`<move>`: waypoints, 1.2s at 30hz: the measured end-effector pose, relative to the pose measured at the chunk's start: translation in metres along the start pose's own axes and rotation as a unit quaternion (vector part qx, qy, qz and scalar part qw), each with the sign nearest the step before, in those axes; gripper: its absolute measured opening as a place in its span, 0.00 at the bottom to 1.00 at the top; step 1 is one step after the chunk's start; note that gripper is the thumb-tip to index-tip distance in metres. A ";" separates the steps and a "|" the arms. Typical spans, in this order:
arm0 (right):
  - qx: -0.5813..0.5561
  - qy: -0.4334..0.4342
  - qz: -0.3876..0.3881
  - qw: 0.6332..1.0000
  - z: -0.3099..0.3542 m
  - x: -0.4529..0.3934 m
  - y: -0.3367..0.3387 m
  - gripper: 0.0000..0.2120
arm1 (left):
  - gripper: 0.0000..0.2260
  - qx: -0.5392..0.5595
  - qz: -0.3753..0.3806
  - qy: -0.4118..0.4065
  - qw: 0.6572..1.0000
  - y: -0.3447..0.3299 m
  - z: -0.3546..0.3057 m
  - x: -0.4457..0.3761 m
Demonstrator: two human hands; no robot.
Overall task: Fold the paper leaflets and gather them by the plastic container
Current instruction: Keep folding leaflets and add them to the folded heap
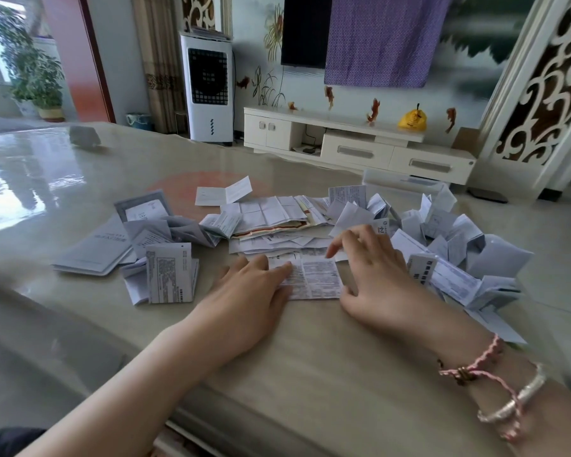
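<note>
At the left of the glossy table (pixel 310 374), a grey booklet (pixel 94 247) is seen lying flat, and just beside it a folded leaflet (pixel 169 273) with dense print is propped among a few other loose sheets. Toward the centre, a spread of unfolded leaflets (pixel 277 219) is laid out, partly overlapping. In front of that spread, one printed leaflet (pixel 314 275) is pressed flat on the table by both hands. The left hand (pixel 248 291) is laid on its left edge with fingers straight and held together, nothing being gripped. The right hand (pixel 373 268) is rested at its right edge with fingers spread and relaxed, the index fingertip touching the leaflet's upper edge. On the right wrist a pink cord bracelet (pixel 475 367) and a silver bangle (pixel 511 400) are worn. At the right, a heap of folded leaflets (pixel 459 245) is gathered just in front of a clear plastic container (pixel 406 183).
</note>
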State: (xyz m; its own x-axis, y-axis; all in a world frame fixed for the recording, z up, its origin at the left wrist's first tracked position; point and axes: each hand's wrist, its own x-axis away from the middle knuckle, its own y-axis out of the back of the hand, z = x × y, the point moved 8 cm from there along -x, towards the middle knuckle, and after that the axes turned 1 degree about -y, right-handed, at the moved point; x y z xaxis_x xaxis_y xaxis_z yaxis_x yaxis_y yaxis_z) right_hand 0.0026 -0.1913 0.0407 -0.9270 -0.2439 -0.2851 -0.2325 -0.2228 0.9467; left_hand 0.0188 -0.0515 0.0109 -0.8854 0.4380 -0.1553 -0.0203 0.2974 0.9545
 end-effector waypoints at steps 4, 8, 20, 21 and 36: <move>-0.104 0.073 0.050 0.991 0.014 0.000 -0.001 0.13 | 0.16 0.077 -0.045 -0.018 0.996 0.004 0.006 -0.003; -0.112 0.080 0.063 0.988 0.012 -0.001 -0.002 0.12 | 0.13 0.115 -0.103 -0.058 0.986 0.011 0.005 -0.003; -0.236 -0.062 -0.030 0.969 -0.011 -0.016 -0.006 0.05 | 0.06 0.173 -0.140 0.006 0.975 0.019 0.011 -0.011; -0.217 -0.070 -0.032 0.973 -0.012 -0.017 -0.008 0.05 | 0.05 0.166 -0.131 0.018 0.977 0.016 0.012 -0.012; -0.047 -0.092 0.022 0.994 -0.006 -0.008 -0.016 0.19 | 0.07 0.053 -0.119 0.032 0.991 0.010 0.005 -0.004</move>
State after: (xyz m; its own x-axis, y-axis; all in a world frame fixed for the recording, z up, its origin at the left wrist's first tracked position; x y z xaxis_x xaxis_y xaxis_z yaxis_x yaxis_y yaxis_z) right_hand 0.0150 -0.1912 0.0268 -0.9761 -0.0802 -0.2022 -0.1689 -0.3059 0.9370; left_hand 0.0248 -0.0460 0.0195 -0.8890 0.2916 -0.3530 -0.1856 0.4752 0.8601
